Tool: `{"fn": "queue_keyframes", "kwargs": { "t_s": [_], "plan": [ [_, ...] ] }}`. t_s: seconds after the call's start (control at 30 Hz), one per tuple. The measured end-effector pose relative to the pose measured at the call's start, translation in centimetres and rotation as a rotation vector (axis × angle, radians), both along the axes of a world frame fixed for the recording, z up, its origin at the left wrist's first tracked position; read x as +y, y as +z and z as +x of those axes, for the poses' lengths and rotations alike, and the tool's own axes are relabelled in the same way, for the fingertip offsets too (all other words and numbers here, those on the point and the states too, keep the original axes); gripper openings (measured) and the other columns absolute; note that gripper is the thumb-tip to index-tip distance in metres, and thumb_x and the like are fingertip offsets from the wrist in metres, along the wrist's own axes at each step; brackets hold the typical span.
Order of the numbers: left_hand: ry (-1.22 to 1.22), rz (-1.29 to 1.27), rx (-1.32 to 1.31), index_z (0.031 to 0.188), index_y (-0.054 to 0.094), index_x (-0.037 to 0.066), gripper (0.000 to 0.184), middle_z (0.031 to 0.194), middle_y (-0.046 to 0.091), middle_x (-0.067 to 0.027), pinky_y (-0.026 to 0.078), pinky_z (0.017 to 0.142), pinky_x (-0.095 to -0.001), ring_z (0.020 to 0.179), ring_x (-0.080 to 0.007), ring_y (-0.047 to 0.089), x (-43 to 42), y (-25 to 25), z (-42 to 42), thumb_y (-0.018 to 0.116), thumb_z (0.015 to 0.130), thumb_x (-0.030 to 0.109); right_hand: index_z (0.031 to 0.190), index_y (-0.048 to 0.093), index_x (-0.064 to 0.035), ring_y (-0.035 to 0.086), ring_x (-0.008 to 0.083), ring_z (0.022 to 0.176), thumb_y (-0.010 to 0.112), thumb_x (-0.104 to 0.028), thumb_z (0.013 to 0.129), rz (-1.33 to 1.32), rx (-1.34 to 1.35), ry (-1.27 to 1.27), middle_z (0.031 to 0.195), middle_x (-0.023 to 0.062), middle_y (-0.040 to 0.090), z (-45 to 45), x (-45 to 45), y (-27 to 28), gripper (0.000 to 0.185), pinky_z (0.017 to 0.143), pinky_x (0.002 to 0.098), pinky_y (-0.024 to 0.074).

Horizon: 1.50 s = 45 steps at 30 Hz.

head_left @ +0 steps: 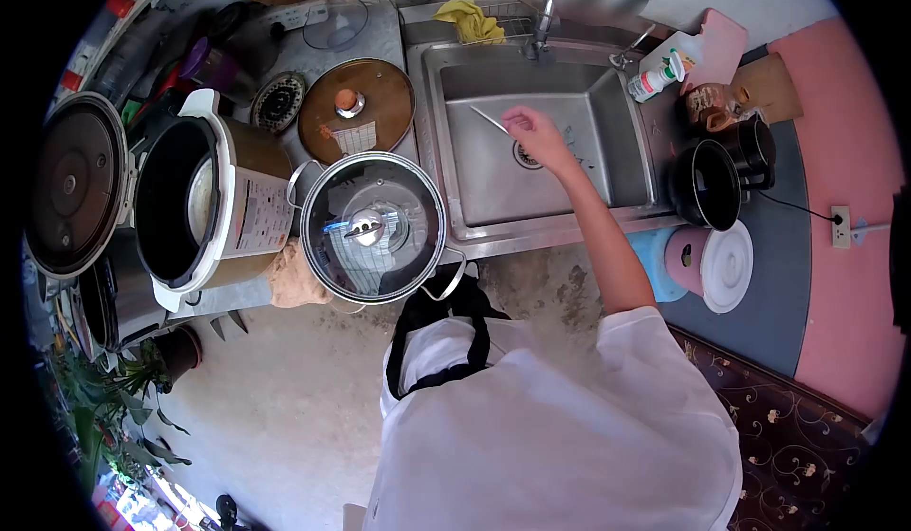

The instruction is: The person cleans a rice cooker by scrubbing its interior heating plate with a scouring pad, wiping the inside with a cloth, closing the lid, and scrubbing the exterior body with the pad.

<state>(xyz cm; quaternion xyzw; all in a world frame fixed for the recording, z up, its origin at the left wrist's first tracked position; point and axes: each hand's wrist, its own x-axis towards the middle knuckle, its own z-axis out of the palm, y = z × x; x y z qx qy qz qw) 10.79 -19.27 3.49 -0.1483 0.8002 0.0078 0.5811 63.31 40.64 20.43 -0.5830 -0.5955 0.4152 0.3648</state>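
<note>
Over the stainless steel sink [484, 210] reaches my right hand [537, 138], its fingers closed round a thin, pale, stick-like thing [488, 118]. One end of this thing sticks out to the left; its exact kind is too small to tell. Below the hand lies the drain [525, 156], partly covered by it. A few small dark scraps lie on the sink floor beside the drain. The faucet [542, 33] rises from the back rim. My left hand is out of sight.
A pot with a glass lid [323, 180] stands at the counter edge, left of the sink. Farther left is an open pressure cooker [213, 180]. Another glass lid [323, 85] lies behind. Right of the sink are a spray bottle [655, 77] and a black pot [685, 189].
</note>
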Motion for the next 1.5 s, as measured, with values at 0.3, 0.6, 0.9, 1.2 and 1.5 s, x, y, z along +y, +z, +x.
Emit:
{"fn": "queue_keyframes", "kwargs": {
  "t_s": [0.3,0.6,0.9,1.2,1.5],
  "plan": [
    [0.117,0.238,0.398,0.12,0.054,0.01,0.041,0.1,0.06,-0.0034,0.043,0.069,-0.0384,0.088,-0.0152,0.057,2.6,5.5,4.3,0.051,0.086,0.033,0.106,0.06,-0.0077,0.058,0.0094,0.074,0.049,-0.016,0.091,-0.405,0.22,0.026,0.091,0.0025,0.063,-4.5,0.5,-8.7,0.02,0.066,0.0233,0.0473],
    [-0.142,0.989,0.725,0.112,0.06,0.0,0.027,0.098,0.064,-0.008,0.045,0.08,-0.0271,0.089,-0.0142,0.056,17.3,6.4,-1.0,0.055,0.09,0.014,0.098,0.061,-0.0046,0.056,0.0114,0.063,0.05,-0.01,0.087,-0.53,-0.035,-0.007,0.082,0.005,0.063,2.1,-8.9,-17.9,0.016,0.056,0.0235,0.0462],
    [-0.09,0.447,0.312,0.109,0.059,0.005,0.03,0.083,0.061,-0.0018,0.041,0.05,-0.0265,0.067,-0.0135,0.058,8.5,0.0,-2.3,0.057,0.089,0.027,0.085,0.064,-0.0014,0.061,0.0156,0.068,0.057,-0.009,0.08,-0.245,-0.352,-0.325,0.075,0.0078,0.066,7.5,-12.1,-18.5,0.012,0.065,0.03,0.0494],
    [-0.32,0.086,-0.06,0.118,0.055,0.01,0.034,0.098,0.062,-0.0057,0.045,0.063,-0.0337,0.081,-0.018,0.06,5.5,-3.0,-5.2,0.049,0.09,0.03,0.09,0.066,-0.0051,0.064,0.0195,0.074,0.061,-0.012,0.077,-0.321,-0.425,-0.303,0.084,0.0092,0.067,6.3,-14.2,-16.9,0.015,0.07,0.0302,0.0504],
    [-0.275,0.303,0.2,0.121,0.053,0.014,0.038,0.106,0.062,-0.0074,0.046,0.07,-0.0368,0.088,-0.0194,0.06,18.2,1.9,-1.0,0.042,0.092,0.035,0.097,0.066,-0.0126,0.061,0.0276,0.098,0.064,-0.026,0.074,-0.615,-0.5,-0.264,0.102,0.01,0.065,13.6,-5.2,-18.7,0.027,0.085,0.0379,0.0479]
  ]
}}
